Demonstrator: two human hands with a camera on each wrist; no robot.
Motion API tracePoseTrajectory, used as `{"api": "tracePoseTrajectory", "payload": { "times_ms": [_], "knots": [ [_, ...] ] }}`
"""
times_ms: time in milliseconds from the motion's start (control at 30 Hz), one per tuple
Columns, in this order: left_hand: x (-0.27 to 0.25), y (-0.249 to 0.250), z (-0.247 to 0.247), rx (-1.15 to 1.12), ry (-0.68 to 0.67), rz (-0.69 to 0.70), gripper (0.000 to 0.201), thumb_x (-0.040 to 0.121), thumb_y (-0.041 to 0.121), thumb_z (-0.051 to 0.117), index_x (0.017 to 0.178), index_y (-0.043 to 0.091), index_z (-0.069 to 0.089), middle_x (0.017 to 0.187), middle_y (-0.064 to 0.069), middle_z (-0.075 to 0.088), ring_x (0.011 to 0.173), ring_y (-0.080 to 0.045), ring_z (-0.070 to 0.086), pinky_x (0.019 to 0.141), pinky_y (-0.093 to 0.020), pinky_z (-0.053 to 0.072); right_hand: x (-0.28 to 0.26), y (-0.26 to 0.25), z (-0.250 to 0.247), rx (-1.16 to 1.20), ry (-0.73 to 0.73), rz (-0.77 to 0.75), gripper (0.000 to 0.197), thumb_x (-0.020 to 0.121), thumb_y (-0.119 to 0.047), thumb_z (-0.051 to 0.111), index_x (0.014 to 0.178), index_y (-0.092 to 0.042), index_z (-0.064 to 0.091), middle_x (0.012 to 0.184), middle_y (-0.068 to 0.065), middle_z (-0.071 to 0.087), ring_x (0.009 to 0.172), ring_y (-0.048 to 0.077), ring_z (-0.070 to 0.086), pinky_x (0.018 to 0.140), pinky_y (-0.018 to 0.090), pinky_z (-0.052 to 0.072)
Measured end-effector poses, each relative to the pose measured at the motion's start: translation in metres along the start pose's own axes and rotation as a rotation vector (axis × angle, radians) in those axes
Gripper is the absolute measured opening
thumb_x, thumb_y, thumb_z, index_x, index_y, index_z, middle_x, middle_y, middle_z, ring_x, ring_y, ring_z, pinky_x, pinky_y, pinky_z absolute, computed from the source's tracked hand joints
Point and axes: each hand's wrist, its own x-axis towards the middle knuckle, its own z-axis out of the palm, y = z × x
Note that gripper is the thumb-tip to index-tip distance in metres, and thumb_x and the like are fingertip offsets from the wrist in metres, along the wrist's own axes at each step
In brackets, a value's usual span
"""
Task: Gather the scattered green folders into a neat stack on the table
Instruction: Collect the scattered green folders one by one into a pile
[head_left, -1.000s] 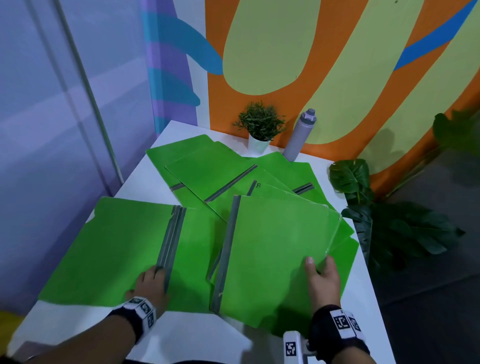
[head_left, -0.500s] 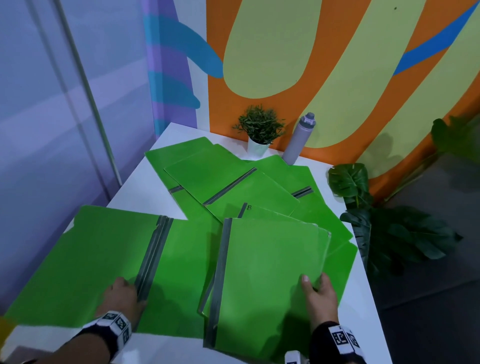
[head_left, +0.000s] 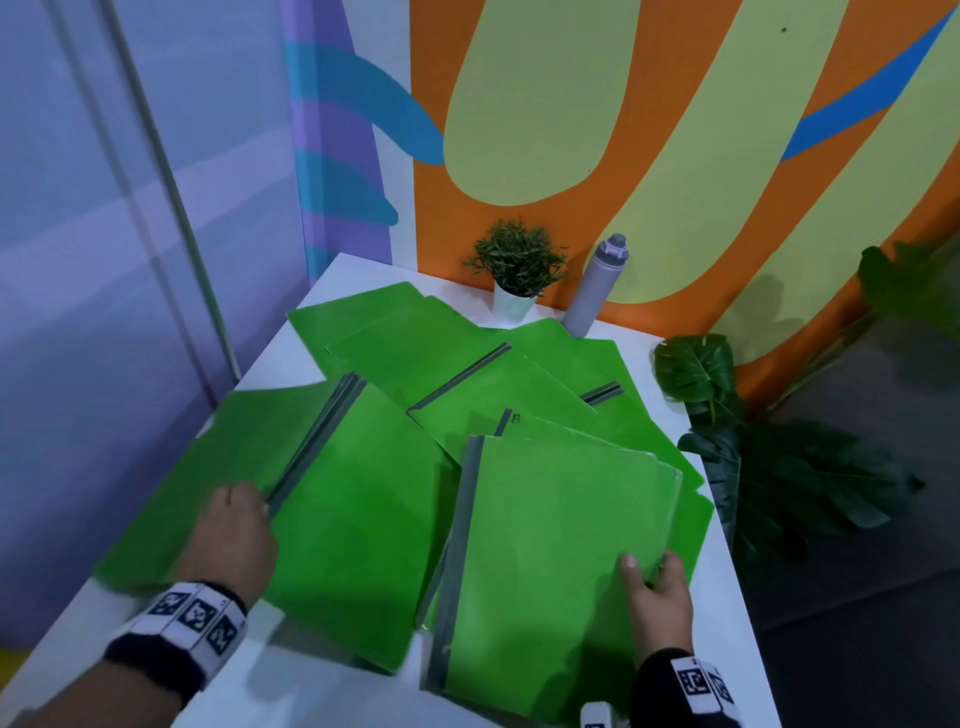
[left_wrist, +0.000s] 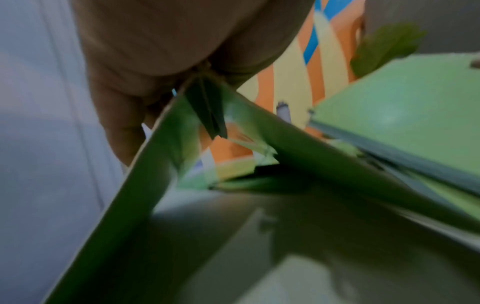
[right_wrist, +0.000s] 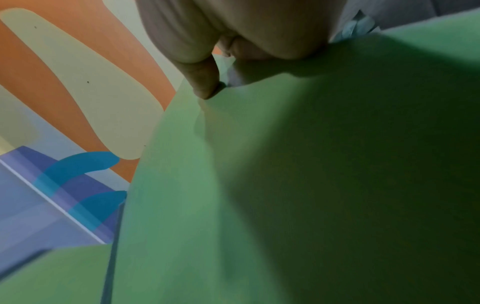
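Two folders are in hand: our left hand (head_left: 228, 535) pinches the open folder (head_left: 358, 519) at its spine, our right hand (head_left: 655, 597) grips the closed folder (head_left: 550, 525). Others lie scattered on the bench (head_left: 311, 691). We advise aligning spines before stacking.

Head view: you look forward and down over the white table (head_left: 291, 364) to the painted wall (head_left: 675, 130). Left wrist view: very close, low, facing that wall (left_wrist: 288, 82). Right wrist view: very close, angled up at it (right_wrist: 78, 82). All share the wall.
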Motion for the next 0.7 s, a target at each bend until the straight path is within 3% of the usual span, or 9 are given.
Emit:
{"api": "tracePoseTrajectory", "payload": {
  "times_ms": [133, 267, 367, 500, 567, 633, 667, 700],
  "knots": [
    [0.007, 0.028, -0.057, -0.096, 0.139, 0.036, 0.010, 0.093, 0.005, 0.041, 0.088, 0.011, 0.047, 0.072, -0.011, 0.049, 0.067, -0.034, 0.052, 0.061, -0.042, 0.043, 0.009, 0.004, -0.003, 0.011, 0.028, 0.011, 0.063, 0.091, -0.023, 0.057, 0.145, -0.014, 0.025, 0.152, 0.020, 0.026, 0.137, 0.039, 0.029, 0.108, 0.057, 0.028],
    [-0.002, 0.049, -0.088, -0.202, 0.290, 0.031, 0.006, 0.093, 0.004, 0.044, 0.094, 0.010, 0.043, 0.063, -0.014, 0.049, 0.062, -0.042, 0.055, 0.059, -0.045, 0.044, 0.009, 0.003, 0.007, 0.039, 0.004, 0.038, 0.063, 0.091, -0.022, 0.055, 0.145, -0.014, 0.025, 0.153, 0.020, 0.025, 0.138, 0.040, 0.028, 0.107, 0.059, 0.029],
    [-0.002, 0.052, -0.088, -0.392, 0.327, -0.012, 0.003, 0.094, 0.004, 0.043, 0.096, 0.005, 0.045, 0.072, -0.016, 0.049, 0.067, -0.032, 0.045, 0.064, -0.043, 0.039, 0.006, -0.003, 0.019, 0.089, -0.054, 0.079, 0.062, 0.093, -0.022, 0.052, 0.146, -0.016, 0.022, 0.154, 0.017, 0.022, 0.139, 0.039, 0.025, 0.109, 0.057, 0.027],
    [0.000, 0.050, -0.052, -0.597, 0.195, -0.125, 0.016, 0.095, 0.007, 0.044, 0.107, 0.005, 0.055, 0.091, -0.016, 0.058, 0.085, -0.030, 0.051, 0.076, -0.035, 0.037, 0.001, -0.013, 0.036, 0.189, -0.179, 0.139, 0.062, 0.094, -0.026, 0.049, 0.148, -0.024, 0.017, 0.157, 0.011, 0.018, 0.141, 0.036, 0.023, 0.109, 0.056, 0.026],
    [-0.003, 0.049, -0.030, -0.618, 0.058, -0.161, 0.023, 0.096, 0.008, 0.043, 0.111, 0.011, 0.059, 0.098, -0.016, 0.063, 0.089, -0.031, 0.055, 0.078, -0.037, 0.042, -0.003, -0.015, 0.048, 0.236, -0.238, 0.166, 0.066, 0.091, -0.043, 0.052, 0.146, -0.031, 0.019, 0.156, 0.005, 0.020, 0.140, 0.034, 0.025, 0.109, 0.058, 0.026],
    [-0.008, 0.051, -0.013, -0.613, -0.068, -0.209, 0.022, 0.095, 0.008, 0.043, 0.105, 0.018, 0.059, 0.097, -0.017, 0.064, 0.087, -0.033, 0.057, 0.078, -0.041, 0.046, -0.001, -0.014, 0.058, 0.277, -0.298, 0.176, 0.094, 0.064, -0.077, 0.060, 0.142, -0.033, 0.029, 0.151, 0.006, 0.033, 0.134, 0.032, 0.038, 0.107, 0.057, 0.033],
    [-0.011, 0.050, -0.005, -0.620, -0.137, -0.227, 0.022, 0.094, 0.006, 0.043, 0.097, 0.022, 0.058, 0.094, -0.017, 0.064, 0.084, -0.034, 0.058, 0.077, -0.043, 0.048, -0.002, -0.015, 0.061, 0.305, -0.334, 0.188, 0.105, 0.055, -0.082, 0.061, 0.142, -0.033, 0.030, 0.150, 0.007, 0.036, 0.133, 0.031, 0.041, 0.107, 0.056, 0.034],
    [-0.014, 0.050, 0.001, -0.634, -0.220, -0.236, 0.024, 0.093, 0.005, 0.043, 0.090, 0.025, 0.055, 0.090, -0.016, 0.063, 0.080, -0.034, 0.058, 0.074, -0.044, 0.049, -0.005, -0.019, 0.062, 0.327, -0.370, 0.204, 0.103, 0.060, -0.076, 0.063, 0.145, -0.033, 0.024, 0.152, 0.007, 0.032, 0.136, 0.032, 0.036, 0.108, 0.057, 0.030]
  ]
}}
